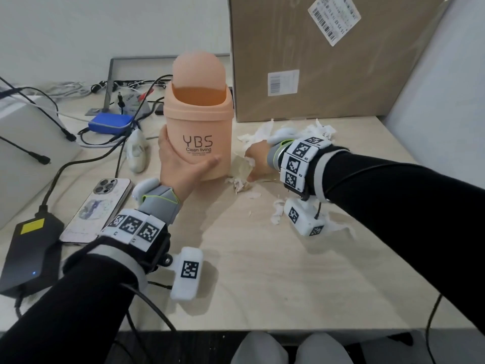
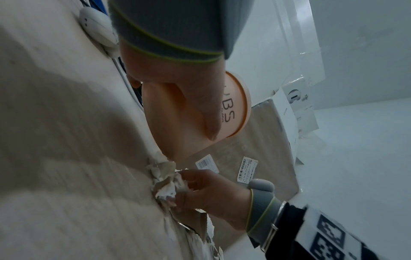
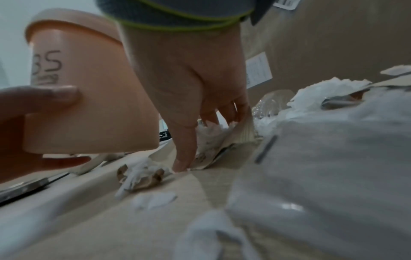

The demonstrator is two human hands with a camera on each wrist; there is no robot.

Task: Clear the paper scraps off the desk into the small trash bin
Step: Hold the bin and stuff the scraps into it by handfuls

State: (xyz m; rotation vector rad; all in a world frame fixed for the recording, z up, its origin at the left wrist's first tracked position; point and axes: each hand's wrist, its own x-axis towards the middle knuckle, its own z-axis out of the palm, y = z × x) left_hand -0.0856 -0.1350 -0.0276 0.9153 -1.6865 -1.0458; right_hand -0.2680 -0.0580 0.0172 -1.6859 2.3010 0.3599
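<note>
Many ragged white paper scraps (image 1: 265, 137)

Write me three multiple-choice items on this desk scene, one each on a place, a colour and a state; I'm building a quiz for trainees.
1. Where does the phone lie?
A. left of the bin
B. right of the bin
C. on the box

2. What colour is the bin?
A. blue
B. peach
C. black

3. What is the right hand doing?
A. resting flat on the phone
B. gripping the bin
C. gathering scraps beside the bin

Key: 1 A, the phone lies by the left wrist, left of the bin. 2 B, the head view shows peach plastic. 3 C, its fingers curl round scraps on the desk, while the left hand holds the bin.
</note>
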